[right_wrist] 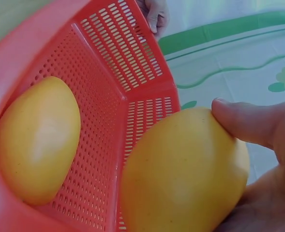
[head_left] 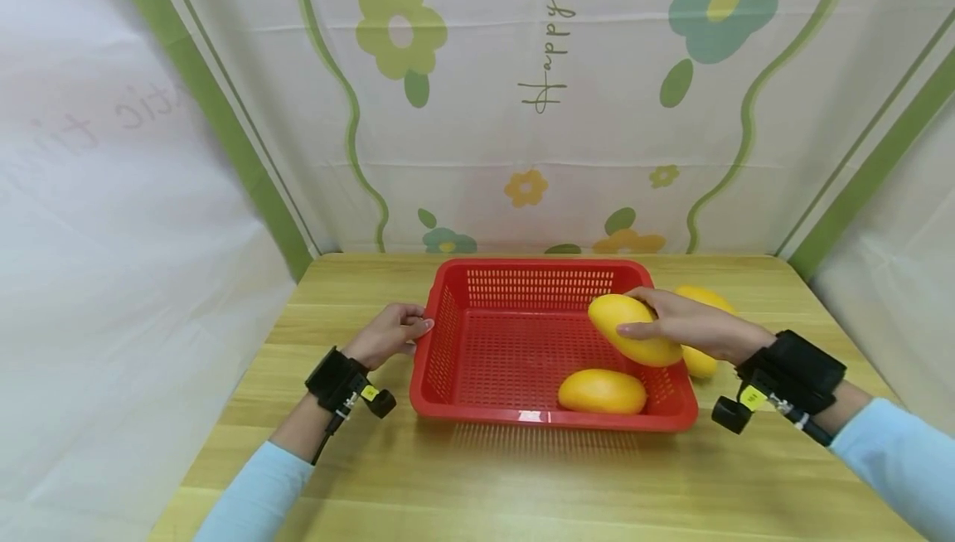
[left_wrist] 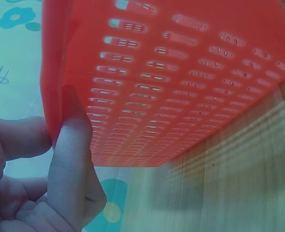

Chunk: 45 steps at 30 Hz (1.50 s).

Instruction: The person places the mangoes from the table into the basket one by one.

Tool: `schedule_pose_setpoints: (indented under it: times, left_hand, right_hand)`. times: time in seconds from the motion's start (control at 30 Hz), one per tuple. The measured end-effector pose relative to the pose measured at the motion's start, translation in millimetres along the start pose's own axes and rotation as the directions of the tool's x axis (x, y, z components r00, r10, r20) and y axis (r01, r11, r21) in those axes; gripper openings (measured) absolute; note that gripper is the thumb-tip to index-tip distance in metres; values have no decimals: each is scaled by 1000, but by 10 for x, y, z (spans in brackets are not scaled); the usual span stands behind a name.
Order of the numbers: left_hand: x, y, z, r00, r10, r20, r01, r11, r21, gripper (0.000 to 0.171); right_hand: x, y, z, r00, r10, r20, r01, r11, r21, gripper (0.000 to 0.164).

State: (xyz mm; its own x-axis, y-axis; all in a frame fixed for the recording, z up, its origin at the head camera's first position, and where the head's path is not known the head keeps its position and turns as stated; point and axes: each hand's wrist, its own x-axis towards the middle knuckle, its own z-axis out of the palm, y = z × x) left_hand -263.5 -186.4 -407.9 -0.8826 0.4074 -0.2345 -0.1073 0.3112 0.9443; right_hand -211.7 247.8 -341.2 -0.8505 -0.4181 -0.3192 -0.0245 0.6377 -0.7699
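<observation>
A red plastic basket (head_left: 515, 351) with slotted walls stands on the table. My left hand (head_left: 390, 333) pinches its left rim between thumb and fingers, as the left wrist view shows close up at the rim (left_wrist: 53, 72). Over the basket's right side, my right hand (head_left: 682, 322) holds a yellow mango (head_left: 622, 328), thumb on one side and fingers on the other. Inside the basket, near its front right corner, lies another mango (head_left: 601, 392). In the right wrist view the held mango (right_wrist: 183, 169) appears beside the one in the basket (right_wrist: 39, 140).
Outside the basket on the right are more mangoes (head_left: 705, 297), partly hidden behind my right hand and wrist. The wooden table (head_left: 477, 488) ends at the back against a flower-printed white cloth (head_left: 462, 128). Cloth walls also stand at the left and right.
</observation>
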Motion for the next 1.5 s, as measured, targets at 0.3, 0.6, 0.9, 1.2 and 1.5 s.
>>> schedule_pose_setpoints:
  times: [0.3, 0.6, 0.9, 1.2, 1.5]
  left_hand:
    - [-4, -8, -5, 1000, -8, -9, 8, 1000, -4, 30]
    - [2, -11, 0, 1000, 1, -5, -1, 1000, -15, 32]
    - [-1, -6, 2, 1000, -4, -2, 4, 1000, -8, 32]
    - [-10, 2, -7, 1000, -9, -4, 9, 1000, 3, 31]
    - [8, -25, -3, 1000, -8, -5, 8, 1000, -15, 31]
  right_hand:
    - [178, -9, 45, 1000, -18, 5, 18, 1000, -8, 73]
    - [336, -40, 94, 1000, 2, 19, -1, 999, -44, 82]
    - [541, 19, 157, 996, 28, 82, -21, 997, -80, 83]
    - [702, 47, 227, 986, 76, 148, -64, 995, -81, 83]
    - [799, 46, 303, 976, 112, 188, -89, 988, -126, 81]
